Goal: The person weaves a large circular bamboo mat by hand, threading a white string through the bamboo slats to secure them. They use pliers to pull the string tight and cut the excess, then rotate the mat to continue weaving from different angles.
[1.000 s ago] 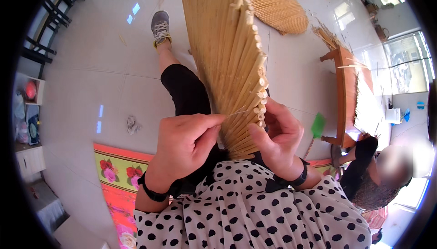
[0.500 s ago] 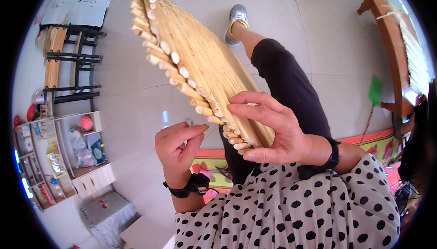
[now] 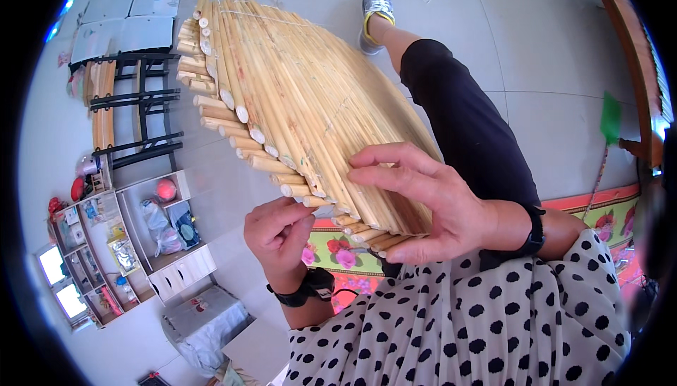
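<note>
A round, board-like stalk mat [image 3: 303, 97] of pale yellow stalks is tilted in front of me. A second layer of stalks runs crosswise beneath, and its cut ends [image 3: 229, 124] stick out along the left edge. My right hand [image 3: 441, 206] grips the near end, thumb at the rim and fingers over the top face. Below the left edge, my left hand [image 3: 278, 234] is closed in a pinch, its fingertips close against the stalk ends. Whatever lies between those fingertips is hidden. Thin thread [image 3: 264, 16] crosses the stalks near the far end.
My outstretched leg [image 3: 472, 118] lies beyond the mat, over pale floor tiles [image 3: 522, 5]. A wooden bench [image 3: 624, 26] and a green fly swatter [image 3: 610, 118] are at the right. Shelves [image 3: 127, 245] and a black-legged rack [image 3: 137, 104] stand left. Flowered cloth [image 3: 342, 252] lies under me.
The mat has tipped so more of its top face shows. My left hand has come up against the stalk edge from just below it. My right hand keeps its grip; the view has shifted.
</note>
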A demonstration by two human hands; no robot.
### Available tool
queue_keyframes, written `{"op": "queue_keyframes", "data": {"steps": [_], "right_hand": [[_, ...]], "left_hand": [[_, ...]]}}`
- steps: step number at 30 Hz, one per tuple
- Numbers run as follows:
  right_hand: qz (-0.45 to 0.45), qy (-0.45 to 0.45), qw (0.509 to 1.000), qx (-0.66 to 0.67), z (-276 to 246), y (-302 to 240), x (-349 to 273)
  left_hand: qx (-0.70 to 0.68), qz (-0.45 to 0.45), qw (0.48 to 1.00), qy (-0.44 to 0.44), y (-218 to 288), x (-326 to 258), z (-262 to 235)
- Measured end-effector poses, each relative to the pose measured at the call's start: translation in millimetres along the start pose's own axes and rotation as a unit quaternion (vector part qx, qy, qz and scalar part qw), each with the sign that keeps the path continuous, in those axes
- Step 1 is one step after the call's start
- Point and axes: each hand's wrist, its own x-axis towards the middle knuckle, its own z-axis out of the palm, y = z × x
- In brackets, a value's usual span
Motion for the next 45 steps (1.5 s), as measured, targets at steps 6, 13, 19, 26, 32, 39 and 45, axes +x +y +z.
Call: {"op": "queue_keyframes", "data": {"steps": [6,13,19,26,32,39,45], "right_hand": [[0.049,0.006,0.998,0.027,-1,-14,2],[0.021,0.029,0.998,-0.042,2,-16,0],[0.005,0.064,0.992,-0.105,0,-23,2],[-0.01,0.098,0.985,-0.14,-10,-22,-3],[0.014,0.076,0.986,-0.144,-18,-21,-13],[0.049,0.08,0.99,-0.107,-14,-22,-21],[0.067,0.083,0.989,-0.101,-12,-24,-21]], "left_hand": [[-0.014,-0.007,1.0,-0.003,4,3,5],[-0.011,-0.001,1.0,0.001,6,2,9],[0.014,-0.027,1.0,0.002,18,9,15],[0.009,0.037,0.999,0.019,16,22,32],[-0.024,0.078,0.995,0.052,11,22,41],[-0.041,0.097,0.992,0.073,9,20,40],[-0.045,0.1,0.991,0.072,3,17,38]]}}
